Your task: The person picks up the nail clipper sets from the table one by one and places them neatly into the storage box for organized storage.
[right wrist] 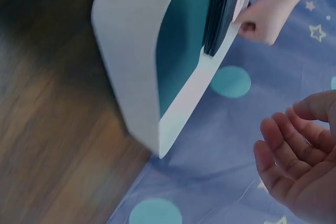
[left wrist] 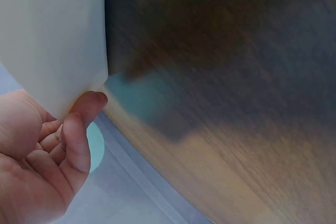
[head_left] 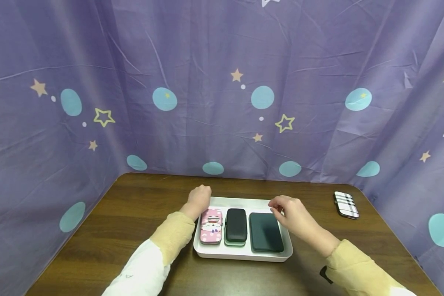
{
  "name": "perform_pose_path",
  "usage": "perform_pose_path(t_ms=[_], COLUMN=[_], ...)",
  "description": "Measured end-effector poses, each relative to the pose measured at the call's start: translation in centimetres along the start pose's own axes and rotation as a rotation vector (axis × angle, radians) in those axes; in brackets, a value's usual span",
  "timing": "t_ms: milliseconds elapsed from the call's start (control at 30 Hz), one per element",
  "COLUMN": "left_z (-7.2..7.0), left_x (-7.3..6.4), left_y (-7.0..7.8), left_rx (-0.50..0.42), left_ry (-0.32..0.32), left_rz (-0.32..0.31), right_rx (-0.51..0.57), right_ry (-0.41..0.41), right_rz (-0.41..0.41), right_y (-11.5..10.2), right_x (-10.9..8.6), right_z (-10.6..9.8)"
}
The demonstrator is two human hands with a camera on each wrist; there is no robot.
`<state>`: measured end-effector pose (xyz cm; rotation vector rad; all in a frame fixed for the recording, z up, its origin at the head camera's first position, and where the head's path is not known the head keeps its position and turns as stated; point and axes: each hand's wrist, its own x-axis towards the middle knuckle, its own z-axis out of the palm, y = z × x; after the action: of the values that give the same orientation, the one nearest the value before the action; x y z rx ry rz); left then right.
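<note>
A white tray point(head_left: 242, 257) holds a pink cartoon-printed case point(head_left: 211, 226) on the left, a black textured case point(head_left: 236, 225) stacked over a pale green one point(head_left: 234, 243) in the middle, and a flat dark green item point(head_left: 266, 232) on the right. My left hand point(head_left: 200, 197) grips the tray's far left corner, with fingers curled against its wall in the left wrist view. Over the far right corner, my right hand point(head_left: 290, 211) hovers with loosely bent fingers. The right wrist view shows that hand point(right wrist: 299, 156) apart from the tray, with nothing in it.
On the brown wooden table point(head_left: 144, 209), a black-and-white plaid case point(head_left: 346, 204) lies at the far right. Behind the table hangs a purple curtain point(head_left: 207, 135) with stars and blue ovals. A black band point(head_left: 325, 274) shows by the right sleeve.
</note>
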<state>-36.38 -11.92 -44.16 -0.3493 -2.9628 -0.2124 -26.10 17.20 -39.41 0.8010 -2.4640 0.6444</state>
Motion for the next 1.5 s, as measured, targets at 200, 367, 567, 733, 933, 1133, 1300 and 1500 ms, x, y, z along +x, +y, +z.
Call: perform_pose_path(t_ms=[200,367,567,733,933,1133,1300,1500], left_z=[-0.1,-0.1,0.0,0.1,0.2,0.1,0.2,0.2], left_x=[0.0,-0.1,0.0,0.1,0.2,0.1,0.1,0.1], left_y=[0.1,0.1,0.1,0.0,0.0,0.0,0.0,-0.1], left_rx=[0.001,-0.002,0.004,0.005,0.009,-0.001,0.000,-0.003], left_ry=[0.000,0.000,-0.001,0.000,0.002,0.005,0.009,0.013], left_rz=[0.000,-0.005,-0.008,-0.007,-0.004,-0.002,-0.001,-0.001], right_rx=[-0.083,-0.146,-0.205,-0.231,-0.247,-0.260,-0.270,-0.296], right_ry=[0.061,0.068,0.042,0.042,0.071,0.091,0.100,0.090], right_rz=[-0.038,-0.035,0.018,0.041,0.010,-0.003,0.021,0.078], right_y=[1.9,3.5,5.3,6.7,8.5,10.5,11.8,13.3], right_x=[-0.8,-1.3,-2.0,-2.5,-2.9,-3.3,-3.8,-4.4], right_z=[-0.8,-1.5,-2.2,-2.4,-2.5,-2.4,-2.4,-2.7])
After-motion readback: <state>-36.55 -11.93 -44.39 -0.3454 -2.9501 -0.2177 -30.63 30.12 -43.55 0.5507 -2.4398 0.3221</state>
